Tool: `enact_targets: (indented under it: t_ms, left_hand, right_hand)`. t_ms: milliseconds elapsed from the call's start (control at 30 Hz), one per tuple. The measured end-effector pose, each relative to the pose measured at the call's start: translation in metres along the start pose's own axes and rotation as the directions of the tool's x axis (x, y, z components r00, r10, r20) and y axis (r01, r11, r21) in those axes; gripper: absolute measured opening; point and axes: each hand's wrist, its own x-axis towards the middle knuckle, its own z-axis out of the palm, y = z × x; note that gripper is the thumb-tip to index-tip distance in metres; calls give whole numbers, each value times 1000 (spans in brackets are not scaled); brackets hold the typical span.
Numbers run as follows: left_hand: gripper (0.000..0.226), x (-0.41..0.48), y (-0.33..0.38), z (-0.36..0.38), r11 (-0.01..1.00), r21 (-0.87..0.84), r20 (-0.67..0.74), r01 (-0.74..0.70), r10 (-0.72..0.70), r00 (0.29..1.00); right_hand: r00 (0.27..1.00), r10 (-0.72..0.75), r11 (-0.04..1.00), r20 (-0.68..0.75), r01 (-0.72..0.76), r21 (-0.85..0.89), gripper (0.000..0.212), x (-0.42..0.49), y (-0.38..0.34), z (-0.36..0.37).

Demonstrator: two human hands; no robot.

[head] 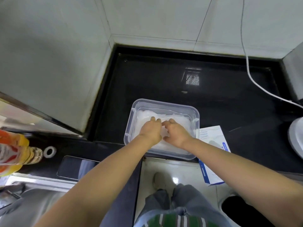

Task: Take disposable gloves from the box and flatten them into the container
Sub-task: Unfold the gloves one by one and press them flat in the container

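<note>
Gloves (180, 122) lie as a whitish, see-through layer inside the clear container (165, 103), which we take as landmark. Nearest us, below the container's near rim, we see grey trouser legs and a shoe (158, 179) on pale floor tiles. Left of the container and nearer than it: a steel sink (32, 202), then a dark phone (73, 167) flat on the counter, with a white tape roll (49, 151) and an orange bottle (13, 151) further left. Just beside the container's right side, the white-and-blue glove box (213, 141) lies flat, its near end overhanging the counter edge. Inside the container both hands sit side by side, nearly touching, on the glove layer. The left hand (150, 130) is palm down, fingers fairly straight, pressing the gloves. The right hand (175, 132) is knuckles up, fingers bent down onto the gloves; we cannot tell if it pinches any. Right of the container, well apart, a white rounded appliance (295, 135) is cut by the frame. Beyond the container we log bare black counter (164, 79) and a white cable (247, 66) running down the tiled wall (155, 17) onto the counter.
</note>
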Motion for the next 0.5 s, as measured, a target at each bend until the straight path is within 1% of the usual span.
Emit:
enact_targets:
  t_ms: [67,133,233,333,500]
  left_hand:
    - [69,5,-5,7,999,2,94,36,-36,995]
    - [83,10,-11,12,997,46,110,66,-71,991]
    - [100,14,-17,15,992,87,128,95,-106,986]
    - [107,18,-20,19,984,143,186,106,-132,974]
    - [114,20,-24,24,978,172,199,122,-155,968]
  right_hand:
    - [998,12,999,59,-10,-34,73,1,2,1]
    - [994,39,994,101,-28,-106,84,3,3,3]
    - [980,145,964,140,-108,-242,93,4,8,6]
    - [952,231,938,199,-163,-306,98,6,12,6]
    - [916,295,939,272,-226,-258,118,17,16,13]
